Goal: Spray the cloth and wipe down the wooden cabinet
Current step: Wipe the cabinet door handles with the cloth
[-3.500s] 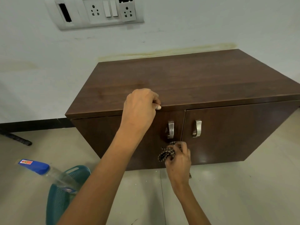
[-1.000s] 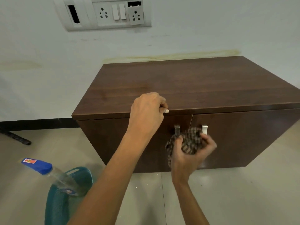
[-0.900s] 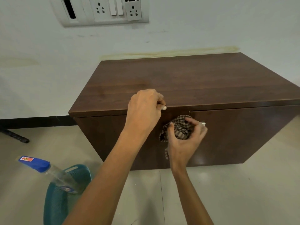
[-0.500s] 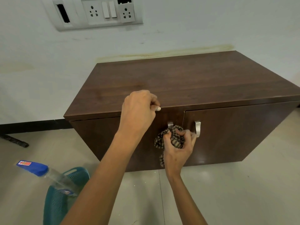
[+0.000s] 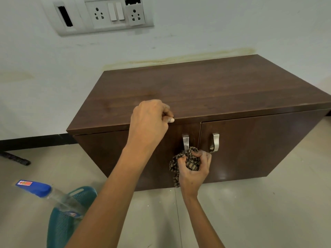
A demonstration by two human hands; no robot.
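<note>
A dark brown wooden cabinet (image 5: 206,90) with two doors stands against the white wall. My right hand (image 5: 194,169) is shut on a bunched brown checked cloth (image 5: 189,161), pressed against the left door just under its metal handle (image 5: 185,142). My left hand (image 5: 150,122) rests in a fist on the cabinet's front top edge, with the thumb curled over the edge. A clear spray bottle (image 5: 46,192) with a blue cap leans in a teal basket (image 5: 66,219) on the floor at lower left.
The right door carries a second metal handle (image 5: 215,141). A socket and switch panel (image 5: 105,14) is on the wall above. A black bar (image 5: 15,158) lies on the tiled floor at far left, below a black skirting strip.
My right hand with the cloth has moved down from the handles at the top of the doors to just below the left handle. My left hand has stayed on the cabinet's edge.
</note>
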